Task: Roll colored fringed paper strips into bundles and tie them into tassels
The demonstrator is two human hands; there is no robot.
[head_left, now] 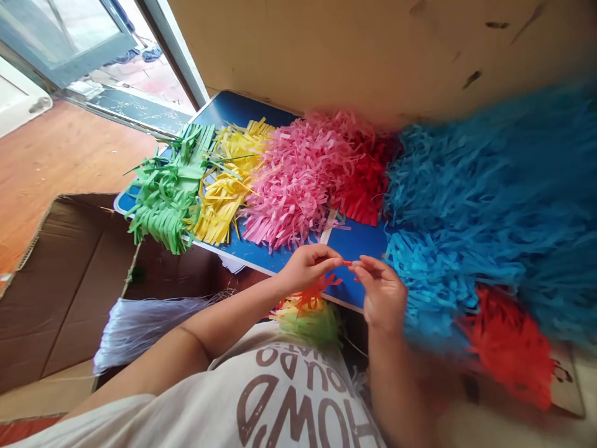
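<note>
My left hand and my right hand face each other over the edge of a blue table. Their fingertips pinch a thin red paper strip between them. Below my left hand hangs a cut red paper piece, and a green and yellow paper tassel lies against my chest. Fringed paper bunches cover the table: green, yellow, pink and red. A large blue fringed mass and an orange-red bunch lie to my right.
An open cardboard box stands at my left, with a bundle of pale silvery strands at its edge. Beyond it is a wooden floor. A glass door is at the far left, and a scuffed cream wall rises behind the table.
</note>
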